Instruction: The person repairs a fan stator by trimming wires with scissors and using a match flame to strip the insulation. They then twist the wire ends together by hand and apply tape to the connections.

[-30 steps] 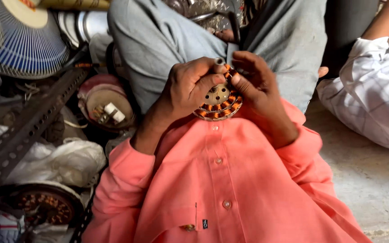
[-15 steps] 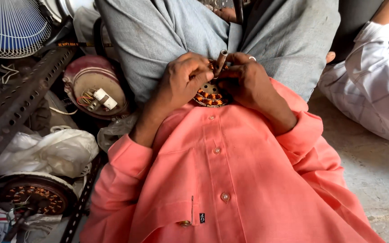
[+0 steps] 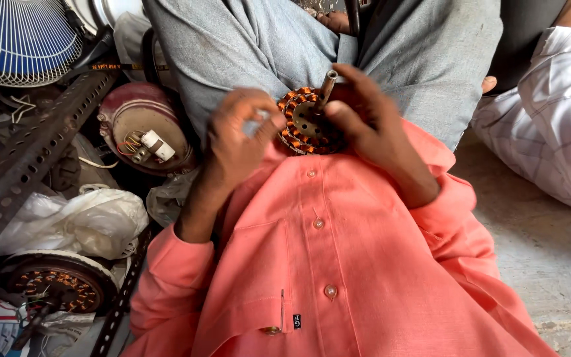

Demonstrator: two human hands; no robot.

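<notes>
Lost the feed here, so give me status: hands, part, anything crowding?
Right hand grips copper-wound coil by its shaft. Left hand pinching at coil's rim. Grey trousers close behind.

Measured from the round copper-wound motor stator (image 3: 305,125) held over the lap, room is tight. Beyond it rise the grey-trousered legs (image 3: 266,46), closing that side. To its left crowd a maroon round motor housing (image 3: 141,135), a slanting perforated grey steel angle bar (image 3: 31,162), a blue wire fan guard (image 3: 18,39) and crumpled white plastic bags (image 3: 80,221); gaps between them look narrow, though shadow hides some. To its right, bare concrete floor (image 3: 530,251) lies open up to another person's white checked sleeve (image 3: 550,99).
</notes>
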